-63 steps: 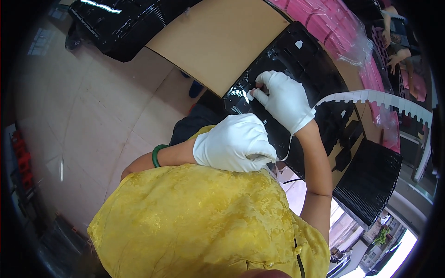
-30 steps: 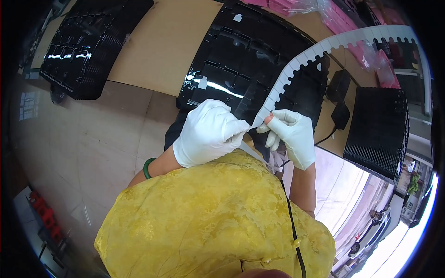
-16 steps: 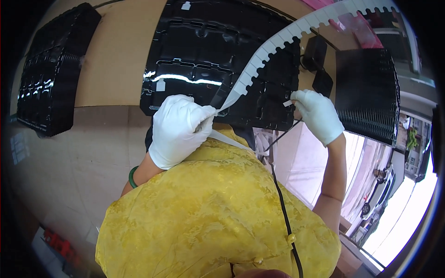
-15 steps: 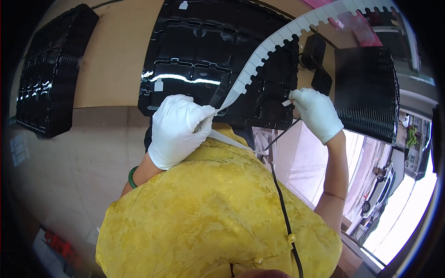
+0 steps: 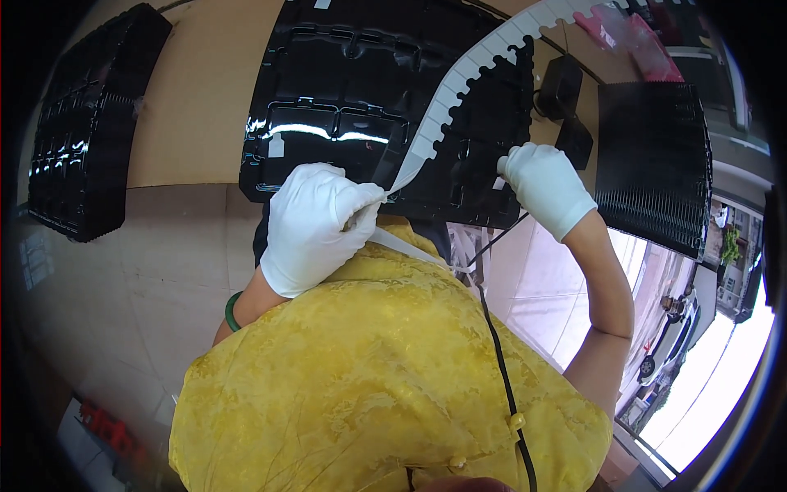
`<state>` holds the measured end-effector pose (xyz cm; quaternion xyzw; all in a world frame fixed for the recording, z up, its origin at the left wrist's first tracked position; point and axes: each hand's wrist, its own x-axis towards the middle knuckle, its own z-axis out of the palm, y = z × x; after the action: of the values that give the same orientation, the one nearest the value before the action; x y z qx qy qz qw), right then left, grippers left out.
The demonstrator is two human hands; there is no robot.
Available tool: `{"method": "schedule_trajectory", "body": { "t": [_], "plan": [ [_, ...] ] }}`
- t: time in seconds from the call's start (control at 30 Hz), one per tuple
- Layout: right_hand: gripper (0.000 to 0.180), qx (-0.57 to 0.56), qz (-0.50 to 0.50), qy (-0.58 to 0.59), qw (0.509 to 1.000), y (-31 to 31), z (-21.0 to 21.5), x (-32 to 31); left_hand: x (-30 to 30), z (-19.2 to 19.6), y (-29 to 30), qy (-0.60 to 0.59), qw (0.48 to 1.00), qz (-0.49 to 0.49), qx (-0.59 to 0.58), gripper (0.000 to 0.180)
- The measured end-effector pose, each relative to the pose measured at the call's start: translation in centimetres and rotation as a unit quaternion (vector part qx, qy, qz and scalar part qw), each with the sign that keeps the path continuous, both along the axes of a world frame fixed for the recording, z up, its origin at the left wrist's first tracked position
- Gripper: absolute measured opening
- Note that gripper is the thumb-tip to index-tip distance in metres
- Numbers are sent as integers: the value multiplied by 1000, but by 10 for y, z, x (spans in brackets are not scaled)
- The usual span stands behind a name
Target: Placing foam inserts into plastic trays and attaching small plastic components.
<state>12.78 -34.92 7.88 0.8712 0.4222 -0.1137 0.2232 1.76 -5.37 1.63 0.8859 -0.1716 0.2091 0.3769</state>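
Observation:
My left hand (image 5: 320,228), in a white glove, is closed on a long white strip (image 5: 447,97) with a notched edge. The strip arcs from the fingers over the black panel (image 5: 459,184) to the upper right. A narrow white tail (image 5: 407,250) hangs from the same hand across the yellow garment. My right hand (image 5: 548,187), also gloved, is closed in a pinch over the panel's right edge, with a small white label (image 5: 498,184) at its fingertips. A similar white tag (image 5: 276,146) lies on the panel's left part.
Stacks of black molded trays stand at the left (image 5: 90,123) and the right (image 5: 653,160) on the brown table (image 5: 201,98). Small black boxes (image 5: 561,88) and pink packaging (image 5: 635,41) sit at the back right. A black cord (image 5: 502,353) runs down the yellow garment.
My right hand has moved slightly left and up, its elbow swinging outward, and the small label now shows lower beside the fingers. My left hand has stayed almost in place, holding the strip.

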Motion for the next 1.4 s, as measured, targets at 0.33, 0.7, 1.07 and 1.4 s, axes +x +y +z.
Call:
{"method": "schedule_trajectory", "body": {
  "t": [0.33, 0.7, 1.07, 1.4],
  "plan": [
    [15, 88, -111, -12, 990, 3, -1, -5, 1, 0, -4, -17, 1000, -7, 5, 22],
    [34, 221, -153, -129, 954, -18, -35, -77, -4, -3, -13, 33, 998, -36, -29, 19],
    [31, 288, -214, -146, 922, -10, -41, -83, -1, -8, -28, 5, 999, -31, -25, 20],
    [31, 318, -240, -123, 909, -17, -45, -95, 1, -11, -30, 9, 999, -26, -29, 19]
  ]
}}
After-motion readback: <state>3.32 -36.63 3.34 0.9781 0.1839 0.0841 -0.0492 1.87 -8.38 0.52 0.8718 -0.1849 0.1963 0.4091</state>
